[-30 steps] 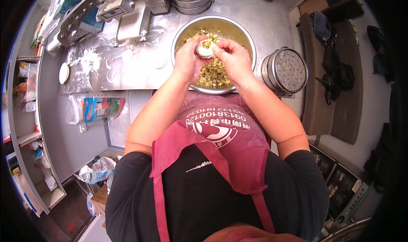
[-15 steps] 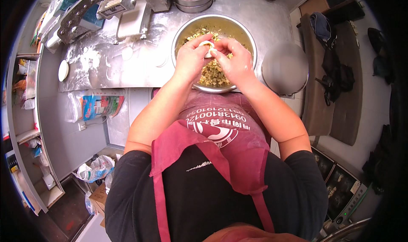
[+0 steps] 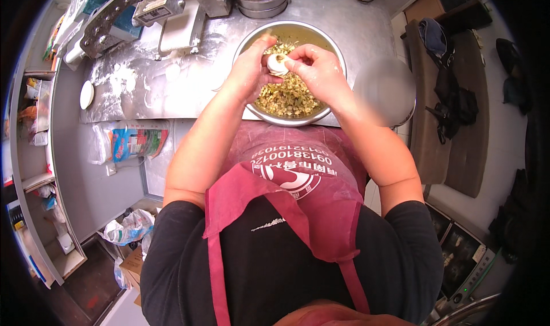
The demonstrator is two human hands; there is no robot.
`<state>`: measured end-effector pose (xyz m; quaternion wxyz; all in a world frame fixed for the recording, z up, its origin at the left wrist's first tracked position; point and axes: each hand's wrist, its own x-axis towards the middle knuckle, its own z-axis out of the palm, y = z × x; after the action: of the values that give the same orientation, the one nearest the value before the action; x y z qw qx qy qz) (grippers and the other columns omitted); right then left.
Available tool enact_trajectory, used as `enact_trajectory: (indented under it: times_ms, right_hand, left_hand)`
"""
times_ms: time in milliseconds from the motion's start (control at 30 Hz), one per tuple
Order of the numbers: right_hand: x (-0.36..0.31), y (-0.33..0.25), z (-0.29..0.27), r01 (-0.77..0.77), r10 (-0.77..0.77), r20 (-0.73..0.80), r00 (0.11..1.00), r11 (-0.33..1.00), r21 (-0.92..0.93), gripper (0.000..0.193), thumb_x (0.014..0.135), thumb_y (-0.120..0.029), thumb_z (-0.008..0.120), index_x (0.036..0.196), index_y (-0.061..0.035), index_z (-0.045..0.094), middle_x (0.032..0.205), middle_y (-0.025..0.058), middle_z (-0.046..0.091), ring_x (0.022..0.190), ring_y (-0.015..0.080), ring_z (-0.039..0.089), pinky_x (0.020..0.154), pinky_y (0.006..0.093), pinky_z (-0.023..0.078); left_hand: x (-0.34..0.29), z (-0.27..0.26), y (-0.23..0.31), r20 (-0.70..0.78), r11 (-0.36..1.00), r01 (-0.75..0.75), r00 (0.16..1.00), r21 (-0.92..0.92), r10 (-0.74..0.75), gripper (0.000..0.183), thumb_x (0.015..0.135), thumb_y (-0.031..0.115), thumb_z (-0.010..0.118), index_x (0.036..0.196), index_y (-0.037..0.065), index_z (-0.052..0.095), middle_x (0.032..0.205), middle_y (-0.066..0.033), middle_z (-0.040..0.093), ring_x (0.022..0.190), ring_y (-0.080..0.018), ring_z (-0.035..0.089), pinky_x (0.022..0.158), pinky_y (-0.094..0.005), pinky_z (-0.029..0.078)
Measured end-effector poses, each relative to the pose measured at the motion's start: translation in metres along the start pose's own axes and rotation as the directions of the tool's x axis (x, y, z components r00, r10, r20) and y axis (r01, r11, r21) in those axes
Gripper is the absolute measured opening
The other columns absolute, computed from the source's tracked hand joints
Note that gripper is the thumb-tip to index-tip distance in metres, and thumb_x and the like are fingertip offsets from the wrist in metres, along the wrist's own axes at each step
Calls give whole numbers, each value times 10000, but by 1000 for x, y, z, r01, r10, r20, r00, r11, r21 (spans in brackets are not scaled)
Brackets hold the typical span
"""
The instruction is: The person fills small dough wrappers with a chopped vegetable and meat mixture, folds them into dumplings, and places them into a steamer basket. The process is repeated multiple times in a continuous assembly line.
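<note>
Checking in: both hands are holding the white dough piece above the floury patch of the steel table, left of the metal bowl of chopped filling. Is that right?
Not quite. The head view shows the left hand and right hand holding the white dough piece above the metal bowl of chopped filling, not the floury patch.

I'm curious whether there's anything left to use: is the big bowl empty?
No, chopped food lies in the bowl, beneath the left hand and right hand.

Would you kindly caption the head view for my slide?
Left hand and right hand hold dough above a metal bowl of filling.
</note>
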<state>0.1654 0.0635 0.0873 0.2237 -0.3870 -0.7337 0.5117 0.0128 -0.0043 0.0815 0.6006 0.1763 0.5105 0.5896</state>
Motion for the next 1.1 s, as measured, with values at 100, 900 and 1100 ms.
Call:
enact_trajectory:
  times_ms: [100, 900, 1100]
  right_hand:
    - [-4, 10, 9, 32, -26, -85, 996, 997, 67, 160, 806, -111, 688, 932, -13, 671, 852, 98, 658, 766, 192, 619, 733, 317, 495]
    - [-13, -2, 9, 136, -146, -21, 989, 958, -253, 116, 838, -151, 637, 893, -54, 670, 906, 154, 670, 844, 338, 643, 753, 419, 500]
    - [-15, 3, 17, 224, -250, -58, 967, 934, -280, 119, 828, -136, 659, 891, -35, 665, 851, 132, 665, 797, 305, 648, 724, 385, 509]
  left_hand:
    - [10, -4, -27, -57, 976, 46, 997, -211, -59, 584, 988, 545, 311, 1113, 37, 570, 922, -87, 636, 773, -176, 593, 573, -353, 477]
    - [-2, 0, -8, -18, 953, 108, 994, 282, -107, 682, 966, 634, 240, 955, 73, 627, 691, 2, 607, 449, -69, 479, 391, -199, 359]
    - [6, 0, -16, -78, 881, 68, 996, 468, -36, 675, 971, 622, 249, 902, 72, 634, 658, 5, 593, 421, -74, 465, 371, -206, 348]
